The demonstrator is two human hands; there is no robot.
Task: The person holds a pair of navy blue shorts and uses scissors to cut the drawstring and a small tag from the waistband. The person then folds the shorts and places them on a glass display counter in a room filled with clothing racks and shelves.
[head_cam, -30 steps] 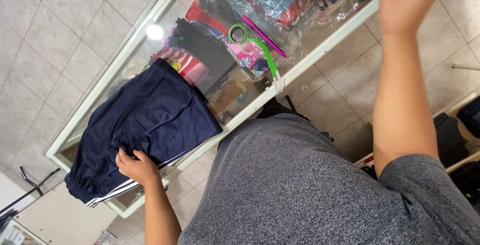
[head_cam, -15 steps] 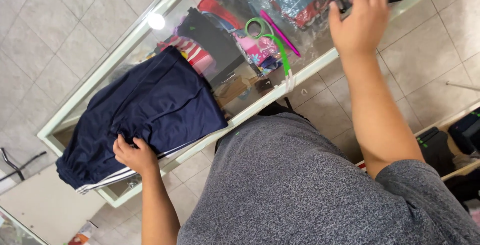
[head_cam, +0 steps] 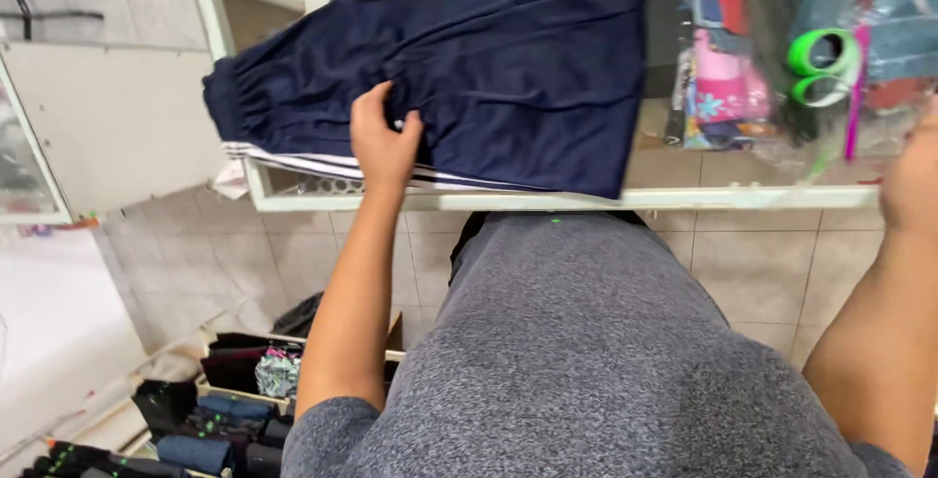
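Folded navy shorts with white side stripes lie on a glass counter. My left hand rests on their near edge, fingers curled and pinching the cloth by the stripes. My right hand is at the right frame edge, just in front of the counter's white rim; its fingers are cut off, and nothing shows in it. Green-handled scissors lie on the glass to the right of the shorts.
Packaged clothes in clear plastic show on and under the glass at the right. A pink stick lies beside the scissors. A white cabinet stands left. Boxes of folded garments sit on the tiled floor below.
The view has swung so the counter now runs level across the top. My right hand has come back from the far side of the counter to its near edge. My left hand stays on the shorts.
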